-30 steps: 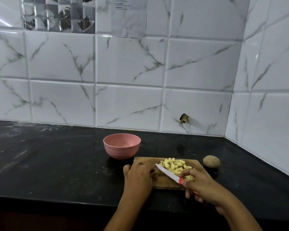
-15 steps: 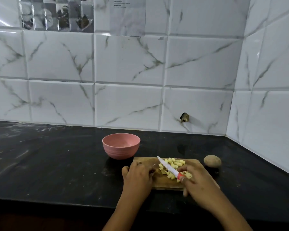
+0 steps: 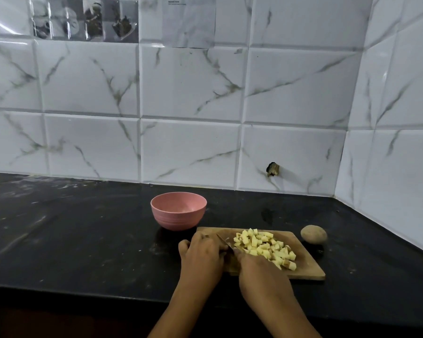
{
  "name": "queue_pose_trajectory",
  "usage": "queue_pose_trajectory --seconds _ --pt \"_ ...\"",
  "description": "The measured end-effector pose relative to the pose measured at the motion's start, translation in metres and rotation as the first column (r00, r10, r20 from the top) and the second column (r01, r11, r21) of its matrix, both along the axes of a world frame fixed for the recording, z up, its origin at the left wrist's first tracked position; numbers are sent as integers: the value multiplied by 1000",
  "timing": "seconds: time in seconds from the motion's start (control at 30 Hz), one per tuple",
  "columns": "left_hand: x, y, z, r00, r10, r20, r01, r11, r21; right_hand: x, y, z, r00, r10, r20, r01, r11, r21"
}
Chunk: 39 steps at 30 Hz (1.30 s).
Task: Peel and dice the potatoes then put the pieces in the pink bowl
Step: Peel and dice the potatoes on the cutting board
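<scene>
A pile of pale yellow diced potato (image 3: 264,247) lies on the wooden cutting board (image 3: 308,268). My right hand (image 3: 260,272) grips the knife (image 3: 224,242) by its handle. The blade points away from me, just left of the pile. My left hand (image 3: 200,256) rests on the board's left end with its fingers bent down; what lies under them is hidden. The pink bowl (image 3: 178,211) stands just behind the board's left corner, with nothing visible inside. One whole unpeeled potato (image 3: 313,234) sits on the counter to the right of the board.
The black counter (image 3: 83,235) runs far to the left and meets a tiled wall at the back and on the right. A small dark fitting (image 3: 272,169) sticks out of the back wall. The counter's front edge is right under my forearms.
My right hand has swung the knife left, from lying across the dice to beside my left hand. The pile now shows fully. My left hand has stayed on the board.
</scene>
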<state>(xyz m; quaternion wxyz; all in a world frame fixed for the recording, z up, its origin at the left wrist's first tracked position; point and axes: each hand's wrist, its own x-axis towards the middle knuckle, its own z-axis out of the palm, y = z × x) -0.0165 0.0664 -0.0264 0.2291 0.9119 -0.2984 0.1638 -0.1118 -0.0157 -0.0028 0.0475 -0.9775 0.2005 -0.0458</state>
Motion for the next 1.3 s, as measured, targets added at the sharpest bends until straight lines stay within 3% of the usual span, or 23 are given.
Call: queue_pose_trajectory --seconds 0.2,0.33,0.47,0.63,0.83,1.0,1.13,1.3 --pt "3 -3 0 999 40 -17 -41 998 -40 0 -10 9 994 -24 -109 44 983 181" --pt "9 -8 6 998 62 29 -61 998 -31 -22 -39 8 993 33 110 -70 936 344" --pt "20 -15 15 999 34 1 -34 999 11 -26 -69 12 981 -3 192 -109 813 572" --pt "27 -28 23 1000 6 0 -6 999 41 -40 -95 19 969 -94 229 -108 674 731" --pt "33 -36 31 997 -25 -77 29 998 54 -60 -118 25 971 -160 179 -45 612 790" --pt "33 -43 47 984 -53 -169 58 998 27 -67 -124 26 974 -147 170 -45 614 788" --pt "20 -62 65 961 -165 -221 170 986 1 -74 -133 26 971 -164 173 -35 621 783" --pt "7 -83 68 879 -322 -352 290 947 -140 -83 -145 29 978 -120 168 -50 651 757"
